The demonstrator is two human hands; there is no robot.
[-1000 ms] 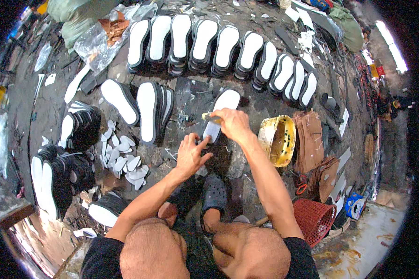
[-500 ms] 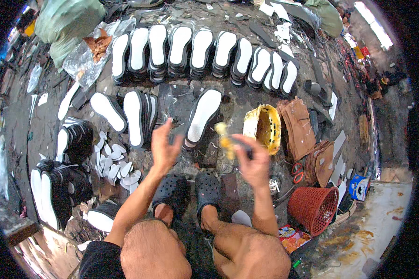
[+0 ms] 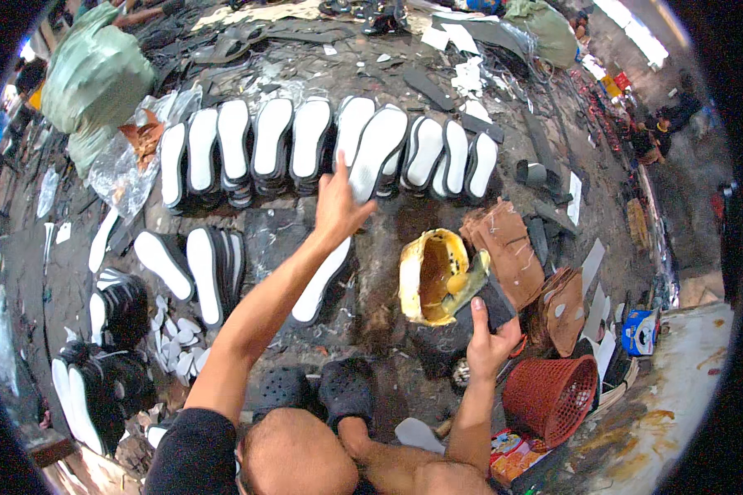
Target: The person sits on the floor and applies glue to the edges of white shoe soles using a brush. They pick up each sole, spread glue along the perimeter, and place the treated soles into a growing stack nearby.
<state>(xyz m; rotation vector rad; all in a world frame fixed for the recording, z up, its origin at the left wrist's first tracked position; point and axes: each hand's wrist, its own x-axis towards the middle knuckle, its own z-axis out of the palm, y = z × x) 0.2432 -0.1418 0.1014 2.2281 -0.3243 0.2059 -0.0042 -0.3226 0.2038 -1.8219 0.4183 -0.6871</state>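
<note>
No lettering, numbers or signs can be read.

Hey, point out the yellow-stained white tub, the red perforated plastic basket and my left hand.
Yellow-stained white tub [image 3: 409, 280]: head view, on its left wall.
Red perforated plastic basket [image 3: 531, 399]: head view, on its outer wall.
Left hand [image 3: 338, 213]: head view, on the back of it.

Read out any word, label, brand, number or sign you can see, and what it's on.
No text is clear enough to quote.
Blue packet at the right: appears printed, too small and blurred to read.
Red packet near the red basket: appears printed, too small to read.
White sole at the left hand: no lettering visible.
</note>
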